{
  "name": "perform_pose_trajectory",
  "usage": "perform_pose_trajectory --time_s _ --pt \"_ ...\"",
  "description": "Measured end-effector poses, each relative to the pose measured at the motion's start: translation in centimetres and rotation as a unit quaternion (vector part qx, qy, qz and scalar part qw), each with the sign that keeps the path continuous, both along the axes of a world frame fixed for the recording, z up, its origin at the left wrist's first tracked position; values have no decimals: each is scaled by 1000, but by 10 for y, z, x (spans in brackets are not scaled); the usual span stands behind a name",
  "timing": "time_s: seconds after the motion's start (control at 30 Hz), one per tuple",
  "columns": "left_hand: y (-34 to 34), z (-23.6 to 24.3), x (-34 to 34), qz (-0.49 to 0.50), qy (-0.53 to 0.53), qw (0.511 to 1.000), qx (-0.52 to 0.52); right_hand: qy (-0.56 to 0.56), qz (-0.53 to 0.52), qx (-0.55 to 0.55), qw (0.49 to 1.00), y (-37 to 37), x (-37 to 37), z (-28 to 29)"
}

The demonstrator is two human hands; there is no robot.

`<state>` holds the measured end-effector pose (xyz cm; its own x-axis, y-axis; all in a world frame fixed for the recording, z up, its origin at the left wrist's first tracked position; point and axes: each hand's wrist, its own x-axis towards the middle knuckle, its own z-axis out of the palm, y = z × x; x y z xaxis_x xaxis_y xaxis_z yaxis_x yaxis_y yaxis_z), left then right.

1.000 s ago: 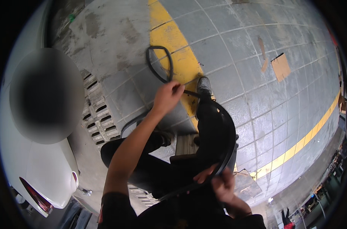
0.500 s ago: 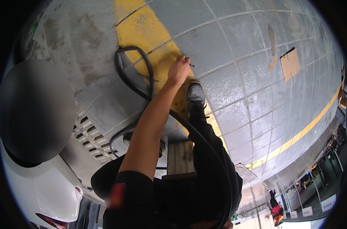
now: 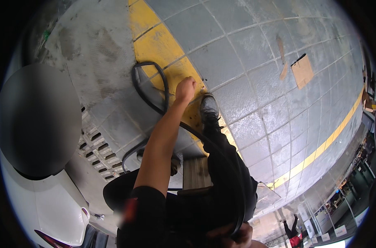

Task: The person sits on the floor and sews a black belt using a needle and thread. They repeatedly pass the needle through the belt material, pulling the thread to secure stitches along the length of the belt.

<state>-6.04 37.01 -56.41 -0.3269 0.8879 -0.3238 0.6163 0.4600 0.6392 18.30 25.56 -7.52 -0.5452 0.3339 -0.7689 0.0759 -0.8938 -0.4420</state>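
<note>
A long black rubber strip [image 3: 167, 89] lies looped on the floor, then runs back toward me, over my right leg. My left hand [image 3: 185, 89] is held out above the yellow floor band, just beyond the loop's right side. Its fingers are curled closed, and whatever may be inside them is hidden. Low in the view, beside my right thigh, my right hand [image 3: 242, 235] is closed around the strip, partly in shadow. A small dark bit [image 3: 203, 77] sits on the floor to the right of my left hand.
My black shoe [image 3: 209, 105] stands on the yellow band [image 3: 155, 41]. A slotted floor grate [image 3: 98, 151] and a white car [image 3: 51, 206] are at left. Cardboard [image 3: 302, 72] lies on the grey tiles at far right. Another person [image 3: 294, 237] is in the distance, lower right.
My left hand has drawn back toward me and slightly left, away from the small dark bit, its fingers more tightly curled. My right hand shows more fully. The whole view has shifted a little.
</note>
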Motion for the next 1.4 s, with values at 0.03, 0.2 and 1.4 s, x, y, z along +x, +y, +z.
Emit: perform_pose_trajectory --time_s 0.03,0.2,1.4 --pt "-4 0 3 -4 -3 1000 0 11 2 19 1000 3 -2 -1" --pt "-12 1 19 -29 -14 999 1 -1 -18 -3 1000 1 -1 0" --pt "-142 315 -27 258 -295 916 88 313 35 53 948 -10 21 -43"
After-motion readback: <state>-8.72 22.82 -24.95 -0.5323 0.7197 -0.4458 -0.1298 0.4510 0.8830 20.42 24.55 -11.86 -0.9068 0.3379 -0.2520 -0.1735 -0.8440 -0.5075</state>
